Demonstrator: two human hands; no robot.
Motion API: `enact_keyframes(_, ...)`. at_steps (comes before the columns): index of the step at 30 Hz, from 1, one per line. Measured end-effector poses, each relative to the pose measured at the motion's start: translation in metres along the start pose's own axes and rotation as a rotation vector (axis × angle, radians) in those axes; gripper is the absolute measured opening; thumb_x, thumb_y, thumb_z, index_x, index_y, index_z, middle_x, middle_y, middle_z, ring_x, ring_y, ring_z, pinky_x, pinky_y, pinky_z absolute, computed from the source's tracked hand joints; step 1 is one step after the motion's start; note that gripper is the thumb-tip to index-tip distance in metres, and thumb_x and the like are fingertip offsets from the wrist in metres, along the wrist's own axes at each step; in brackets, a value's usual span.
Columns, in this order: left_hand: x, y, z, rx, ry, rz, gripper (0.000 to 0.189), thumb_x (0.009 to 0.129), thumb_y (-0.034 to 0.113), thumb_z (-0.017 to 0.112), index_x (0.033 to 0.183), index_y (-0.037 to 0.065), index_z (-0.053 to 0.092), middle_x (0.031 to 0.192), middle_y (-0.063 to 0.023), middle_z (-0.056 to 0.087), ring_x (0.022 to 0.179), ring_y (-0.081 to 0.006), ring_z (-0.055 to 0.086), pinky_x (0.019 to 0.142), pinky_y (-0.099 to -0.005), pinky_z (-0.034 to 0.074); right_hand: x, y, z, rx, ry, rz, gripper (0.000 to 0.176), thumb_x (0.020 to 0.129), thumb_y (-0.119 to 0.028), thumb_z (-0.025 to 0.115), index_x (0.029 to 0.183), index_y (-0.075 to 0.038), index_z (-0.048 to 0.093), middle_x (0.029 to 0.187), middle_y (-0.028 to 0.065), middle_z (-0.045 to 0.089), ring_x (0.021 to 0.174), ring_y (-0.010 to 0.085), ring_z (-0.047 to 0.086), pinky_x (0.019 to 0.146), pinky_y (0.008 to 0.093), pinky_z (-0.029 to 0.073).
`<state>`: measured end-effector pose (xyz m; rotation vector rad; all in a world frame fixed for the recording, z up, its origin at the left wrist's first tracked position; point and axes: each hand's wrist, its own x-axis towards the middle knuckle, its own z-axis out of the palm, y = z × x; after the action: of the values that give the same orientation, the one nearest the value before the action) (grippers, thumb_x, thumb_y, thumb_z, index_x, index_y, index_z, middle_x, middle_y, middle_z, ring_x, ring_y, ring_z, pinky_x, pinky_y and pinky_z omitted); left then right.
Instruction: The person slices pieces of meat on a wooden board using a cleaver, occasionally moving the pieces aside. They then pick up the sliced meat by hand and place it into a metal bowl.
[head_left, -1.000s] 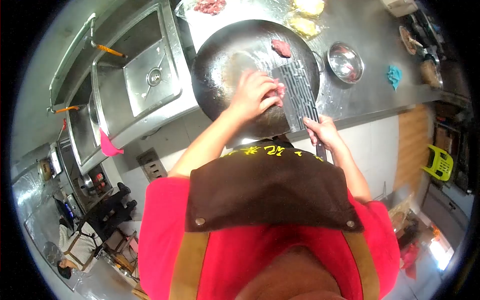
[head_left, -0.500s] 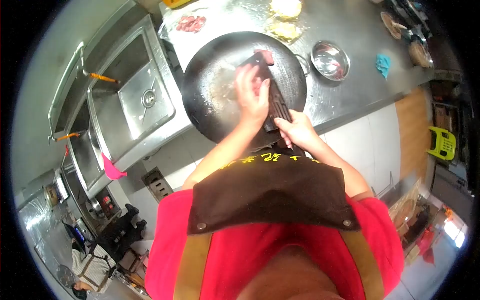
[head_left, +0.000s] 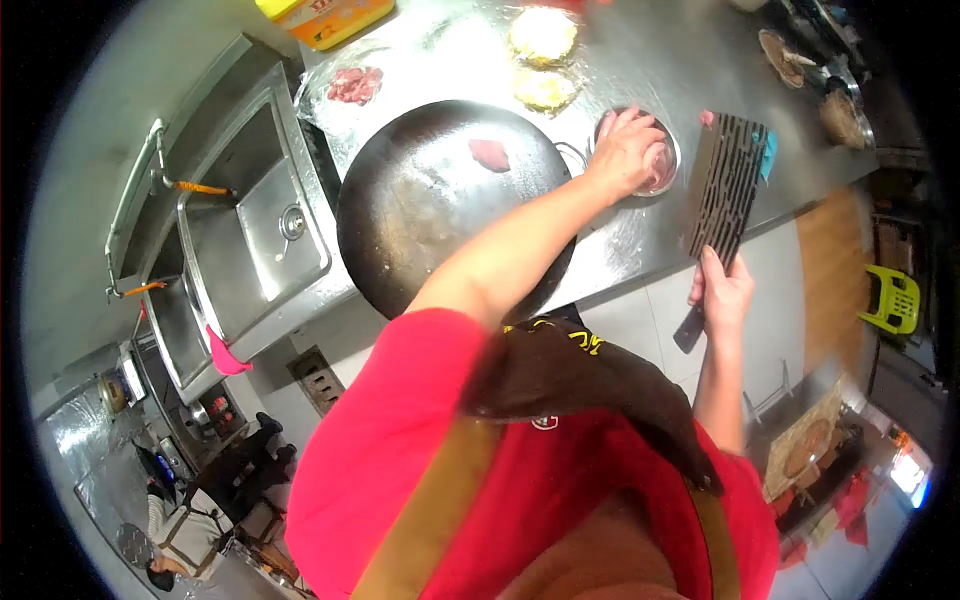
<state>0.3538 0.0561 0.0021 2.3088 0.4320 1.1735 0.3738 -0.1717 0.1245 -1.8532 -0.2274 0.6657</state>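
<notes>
My left hand (head_left: 625,155) reaches into a metal bowl (head_left: 672,172), fingers spread over pinkish meat inside; the hand hides much of the bowl. In my right hand (head_left: 722,290) is a cleaver (head_left: 728,185) with a dark, slotted-pattern blade, held by its handle off to the right, past the counter's front edge. A small pink scrap of meat (head_left: 707,118) shows at the blade's far corner. One piece of red meat (head_left: 490,155) lies on the round, dark, wet chopping board (head_left: 430,220), left of the bowl.
Beyond the board lie meat pieces (head_left: 355,85) on plastic film and two wrapped yellowish portions (head_left: 543,35). A yellow tub (head_left: 330,18) stands at the back. A blue cloth (head_left: 768,155) is partly behind the cleaver. To the left is a steel sink (head_left: 255,205).
My left hand has gone from the cleaver blade over the board to the bowl on the right. My right hand has carried the cleaver off the board to the right.
</notes>
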Motion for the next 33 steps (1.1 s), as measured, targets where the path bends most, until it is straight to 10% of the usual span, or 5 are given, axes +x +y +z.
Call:
enact_keyframes(4, 0.005, -0.005, -0.104, -0.155, -0.263, -0.459, 0.023, 0.08, 0.02, 0.064, 0.099, 0.009, 0.069, 0.103, -0.017, 0.067, 0.102, -0.0363, 0.06, 0.091, -0.0476, 0.045, 0.0, 0.004, -0.003, -0.057, -0.031, 0.07, 0.014, 0.095, -0.015, 0.062, 0.091, -0.003, 0.059, 0.063, 0.0014, 0.055, 0.043, 0.009, 0.048, 0.04, 0.0255, 0.042)
enact_keyframes(11, -0.062, -0.056, -0.216, 0.173, -0.459, -0.241, 0.011, 0.079, 0.008, 0.066, 0.089, 0.007, 0.065, 0.101, -0.0097, 0.063, 0.103, -0.0314, 0.057, 0.096, -0.0405, 0.042, -0.012, 0.007, 0.045, -0.085, -0.273, 0.052, 0.014, 0.094, -0.016, 0.063, 0.091, -0.004, 0.059, 0.061, 0.0007, 0.054, 0.043, 0.0082, 0.048, 0.039, 0.0256, 0.04)
enact_keyframes(20, -0.137, -0.018, -0.263, 0.194, 0.027, -0.087, 0.028, 0.071, -0.004, 0.073, 0.092, 0.006, 0.057, 0.099, -0.0103, 0.061, 0.093, -0.0302, 0.059, 0.085, -0.0411, 0.047, -0.043, -0.003, 0.112, -0.3, -0.632, 0.065, 0.017, 0.096, -0.019, 0.06, 0.085, -0.006, 0.058, 0.06, -0.0017, 0.053, 0.044, 0.0072, 0.048, 0.04, 0.0243, 0.039)
enact_keyframes(25, -0.188, 0.005, -0.282, 0.19, -0.127, -0.123, 0.038, 0.071, 0.006, 0.077, 0.104, 0.011, 0.059, 0.1, -0.01, 0.06, 0.095, -0.033, 0.056, 0.083, -0.043, 0.044, -0.06, 0.001, 0.128, -0.821, -0.555, -0.342, 0.021, 0.09, -0.023, 0.06, 0.092, -0.002, 0.061, 0.077, 0.0261, 0.061, 0.078, 0.0464, 0.061, 0.068, 0.0473, 0.048)
enact_keyframes(33, -0.161, -0.018, -0.26, 0.249, -0.062, -0.133, 0.023, 0.079, 0.009, 0.073, 0.1, 0.007, 0.066, 0.101, -0.0112, 0.066, 0.098, -0.0307, 0.062, 0.087, -0.039, 0.05, -0.06, 0.003, 0.13, -0.591, -0.755, -0.027, 0.022, 0.093, -0.021, 0.062, 0.088, 0.0, 0.061, 0.061, 0.0054, 0.059, 0.05, 0.0135, 0.056, 0.048, 0.0323, 0.044)
